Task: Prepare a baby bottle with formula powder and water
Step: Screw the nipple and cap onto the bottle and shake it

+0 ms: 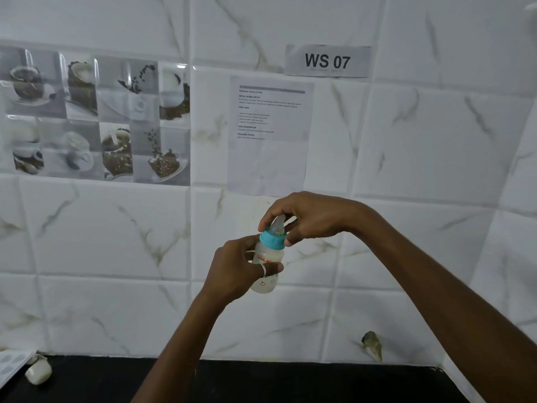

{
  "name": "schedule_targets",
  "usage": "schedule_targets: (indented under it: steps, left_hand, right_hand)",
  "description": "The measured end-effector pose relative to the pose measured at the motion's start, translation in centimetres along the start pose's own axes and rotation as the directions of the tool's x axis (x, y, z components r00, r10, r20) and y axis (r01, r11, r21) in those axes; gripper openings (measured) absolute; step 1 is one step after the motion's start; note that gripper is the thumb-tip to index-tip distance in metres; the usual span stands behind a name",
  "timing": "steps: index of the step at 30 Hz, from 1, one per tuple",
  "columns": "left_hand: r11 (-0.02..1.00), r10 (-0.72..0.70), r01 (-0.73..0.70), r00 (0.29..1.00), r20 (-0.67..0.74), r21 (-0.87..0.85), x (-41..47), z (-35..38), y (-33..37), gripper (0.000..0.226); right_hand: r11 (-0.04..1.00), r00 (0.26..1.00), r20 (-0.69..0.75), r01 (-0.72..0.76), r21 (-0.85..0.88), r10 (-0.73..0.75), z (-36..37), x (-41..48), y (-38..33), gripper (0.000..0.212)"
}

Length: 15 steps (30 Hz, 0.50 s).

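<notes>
A big white tiled wall with grey marble lines fills most of the view. Low down runs a black counter. On the wall is a patch of coffee picture tiles, a printed paper sheet, and a sign that says "WS 07".

Two bare arms reach up in front of the wall. The left hand is wrapped around the middle of the baby bottle, holding it up in the air, well above the counter. A ring sits on one finger. The right hand comes from above and its fingers pinch the blue cap ring around the clear nipple. The bottle looks milky white inside.

A small white object lies on the counter at the far left.
</notes>
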<state>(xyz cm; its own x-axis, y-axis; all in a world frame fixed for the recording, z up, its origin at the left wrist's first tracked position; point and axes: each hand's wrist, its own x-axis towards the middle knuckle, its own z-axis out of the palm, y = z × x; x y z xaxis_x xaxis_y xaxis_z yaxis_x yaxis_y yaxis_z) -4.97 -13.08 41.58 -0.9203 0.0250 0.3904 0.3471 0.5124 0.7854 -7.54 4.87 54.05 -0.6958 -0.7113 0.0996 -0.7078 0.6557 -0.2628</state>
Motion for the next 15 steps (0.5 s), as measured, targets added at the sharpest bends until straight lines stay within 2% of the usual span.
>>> schedule_targets:
  steps: [7, 15]
  left_hand:
    - [1.0, -0.004, 0.005, 1.0, -0.016, 0.016, -0.1, 0.1, -0.3, 0.063]
    - [1.0, -0.011, 0.013, 0.997, -0.071, 0.017, -0.3, 0.6, -0.9, 0.064]
  right_hand:
    - [0.998, 1.0, 0.005, -0.023, -0.052, 0.023, 0.7, 0.6, 0.1, 0.044]
    - [0.99, 0.994, -0.059, -0.102, -0.102, 0.096, 1.6, 1.1, -0.1, 0.038]
